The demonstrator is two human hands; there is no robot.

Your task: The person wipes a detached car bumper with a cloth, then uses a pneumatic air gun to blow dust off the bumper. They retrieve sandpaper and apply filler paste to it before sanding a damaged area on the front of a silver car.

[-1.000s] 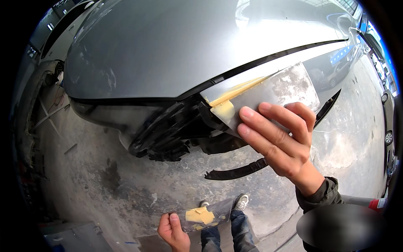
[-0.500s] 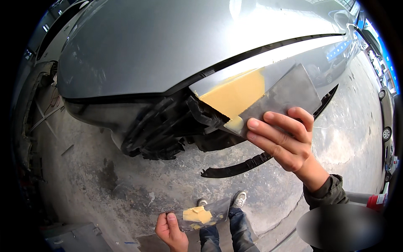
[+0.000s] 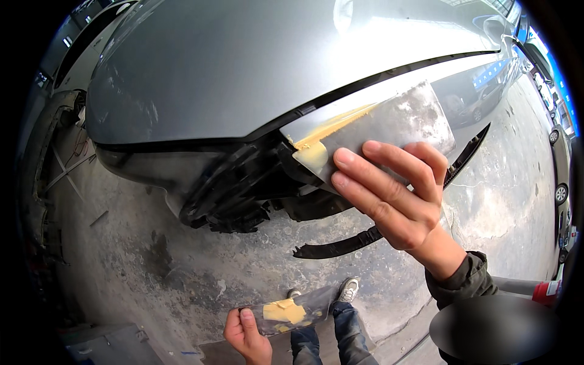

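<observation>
My right hand (image 3: 395, 188) is closed on a grey rectangular filler spreader (image 3: 401, 121), fingers pressed flat along its lower side. The spreader lies against the silver front fender (image 3: 468, 97), with yellow body filler (image 3: 334, 129) along its upper left edge and a smear on its left corner. Part of the filler on the panel is hidden behind the spreader. Low in the view, my left hand (image 3: 248, 334) pinches the left end of a grey mixing plate (image 3: 316, 304) between thumb and fingers. A lump of yellow filler (image 3: 285, 311) sits on that plate.
The silver hood (image 3: 243, 73) fills the top. Below the fender are a broken black opening (image 3: 237, 182) and a curved black trim strip (image 3: 340, 244). A grey cabinet (image 3: 109, 344) stands lower left, a red container (image 3: 543, 292) lower right, and parked cars (image 3: 561, 182) far right.
My right hand has moved up and left with the spreader, which covers more of the yellow patch on the fender. My left hand and the plate are nearly where they were.
</observation>
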